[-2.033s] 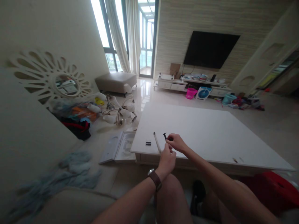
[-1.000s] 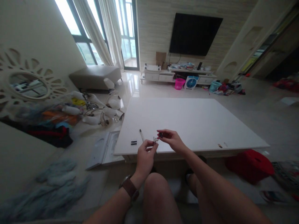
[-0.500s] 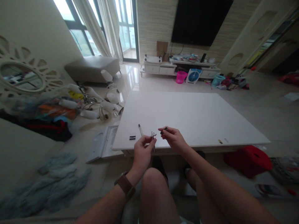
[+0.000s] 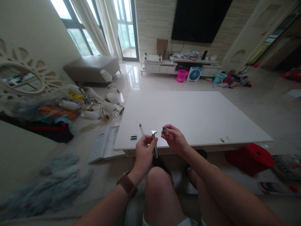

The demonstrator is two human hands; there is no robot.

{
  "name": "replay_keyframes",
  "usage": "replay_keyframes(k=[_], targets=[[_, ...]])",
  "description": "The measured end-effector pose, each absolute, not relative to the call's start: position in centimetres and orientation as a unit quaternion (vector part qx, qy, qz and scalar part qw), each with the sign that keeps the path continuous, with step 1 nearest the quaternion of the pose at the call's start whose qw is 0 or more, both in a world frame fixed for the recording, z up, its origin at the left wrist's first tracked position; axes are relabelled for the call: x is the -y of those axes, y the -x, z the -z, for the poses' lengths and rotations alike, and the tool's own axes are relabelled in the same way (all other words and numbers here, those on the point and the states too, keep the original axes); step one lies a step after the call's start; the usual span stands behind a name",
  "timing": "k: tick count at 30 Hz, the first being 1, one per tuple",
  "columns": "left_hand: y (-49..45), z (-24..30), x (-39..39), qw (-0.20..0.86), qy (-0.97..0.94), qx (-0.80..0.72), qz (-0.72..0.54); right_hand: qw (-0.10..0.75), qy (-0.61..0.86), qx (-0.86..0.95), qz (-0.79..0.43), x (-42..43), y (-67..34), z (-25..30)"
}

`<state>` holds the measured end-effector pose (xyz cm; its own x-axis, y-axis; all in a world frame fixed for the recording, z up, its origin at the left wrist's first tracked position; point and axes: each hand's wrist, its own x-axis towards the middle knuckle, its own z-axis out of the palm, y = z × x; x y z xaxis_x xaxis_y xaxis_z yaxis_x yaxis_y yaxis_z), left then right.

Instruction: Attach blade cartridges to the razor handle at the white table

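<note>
1. Metal handle (image 4: 155,152), one, T-shaped top. Pinched between thumb and fingers of your left hand (image 4: 145,152), top pointing to 12 o'clock, lower end hanging at 6 past the table's near edge. Your pinch looks best kept light and just under the top, leaving it uncovered.

2. Small piece (image 4: 164,130), one, dark with a greenish face. Gripped in the fingertips of your right hand (image 4: 175,139), about 3 o'clock from the handle's top, near but not touching. Make unclear; hold it by the sides and tilt it to the light to study it.

3. White table (image 4: 185,113), one, at 12 o'clock from you. A small part could slip; hold both hands further in from the edge so that it lands here.

4. Slim stick (image 4: 141,129), one, lying on the table between 9 and 10 o'clock from the handle's top. Black strips (image 4: 133,137), two, near 9. Keep your left wrist clear of both.

5. Small brown scrap (image 4: 222,140), one, on the table at 3 o'clock, well apart from your right hand.
</note>
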<state>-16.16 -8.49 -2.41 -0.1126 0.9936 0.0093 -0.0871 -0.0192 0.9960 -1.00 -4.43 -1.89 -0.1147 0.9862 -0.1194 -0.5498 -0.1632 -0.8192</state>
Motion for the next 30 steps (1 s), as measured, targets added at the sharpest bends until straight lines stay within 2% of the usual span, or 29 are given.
replay_keyframes(k=[20, 30], targets=[[16.02, 2.77, 8.56, 0.521, -0.451, -0.483, -0.540, 0.598, 0.389, 0.345, -0.610, 5.02, 1.52, 2.07], [15.87, 2.48, 8.74, 0.515, -0.472, -0.483, -0.527, 0.590, 0.376, 0.312, -0.642, 5.19, 1.06, 2.49]])
